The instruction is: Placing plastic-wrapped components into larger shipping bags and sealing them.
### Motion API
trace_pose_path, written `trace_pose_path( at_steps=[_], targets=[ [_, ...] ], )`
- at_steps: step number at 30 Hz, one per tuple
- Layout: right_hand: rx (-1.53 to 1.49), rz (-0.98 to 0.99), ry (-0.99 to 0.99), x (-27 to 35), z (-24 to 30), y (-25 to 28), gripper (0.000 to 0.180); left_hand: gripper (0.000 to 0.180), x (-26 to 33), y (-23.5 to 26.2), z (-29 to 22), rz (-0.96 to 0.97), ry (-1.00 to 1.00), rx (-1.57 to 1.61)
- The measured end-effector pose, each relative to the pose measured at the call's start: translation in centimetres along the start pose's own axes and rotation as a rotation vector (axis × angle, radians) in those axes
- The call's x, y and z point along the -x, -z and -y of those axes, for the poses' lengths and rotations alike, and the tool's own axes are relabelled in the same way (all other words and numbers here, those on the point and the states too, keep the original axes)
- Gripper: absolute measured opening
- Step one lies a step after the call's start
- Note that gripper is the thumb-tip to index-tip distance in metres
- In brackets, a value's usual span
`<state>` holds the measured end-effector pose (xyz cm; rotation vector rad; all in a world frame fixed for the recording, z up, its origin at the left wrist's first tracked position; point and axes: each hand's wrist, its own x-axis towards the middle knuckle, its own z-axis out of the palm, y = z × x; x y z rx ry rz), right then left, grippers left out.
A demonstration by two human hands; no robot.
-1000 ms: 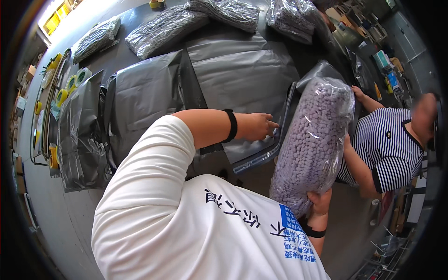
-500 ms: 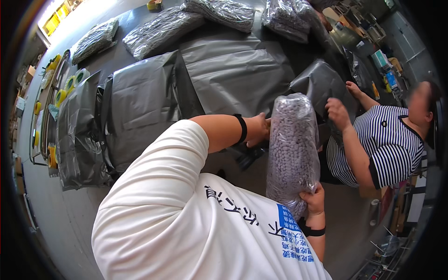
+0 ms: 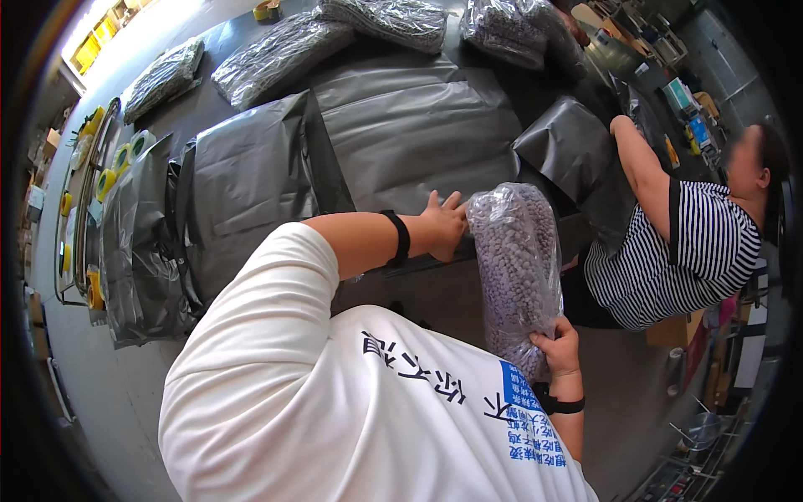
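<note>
My right hand (image 3: 556, 345) grips the lower end of a long clear-plastic-wrapped bundle (image 3: 517, 259) of bobbly lilac-grey fabric. The bundle leans with its upper end at the table's near edge. Its plastic is gathered and crinkled near my right hand. Just left of that upper end is my left hand (image 3: 443, 224), open with fingers spread over the near edge of a flat dark grey plastic bag (image 3: 418, 142). Whether its fingertips touch the bag or the bundle is hard to tell.
Left of the flat bag lie more grey plastic bags (image 3: 247, 171). Several wrapped bundles (image 3: 284, 58) line the table's far side. Tape rolls (image 3: 107, 182) hang on a rack at the left. A co-worker in a striped shirt (image 3: 682, 251) stands close on the right, by another grey bag (image 3: 569, 146).
My left hand has moved slightly left and its fingers have spread. The bundle's upper end has shifted a little left and down. The co-worker's arm now reaches farther over the table.
</note>
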<state>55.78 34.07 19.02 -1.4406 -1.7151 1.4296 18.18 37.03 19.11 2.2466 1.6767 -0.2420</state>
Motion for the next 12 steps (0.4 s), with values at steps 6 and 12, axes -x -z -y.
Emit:
trace_pose_path(
  at_steps=[6,12],
  targets=[
    [0.091,-0.022,0.082,-0.5,0.2,-0.3,0.023,0.046,2.2,-1.2,-0.4,-0.163,0.072,0.068],
    [-0.084,0.044,0.071,0.1,1.2,-1.3,0.02,0.029,0.6,-2.7,-0.3,-0.086,0.053,0.057]
  ],
)
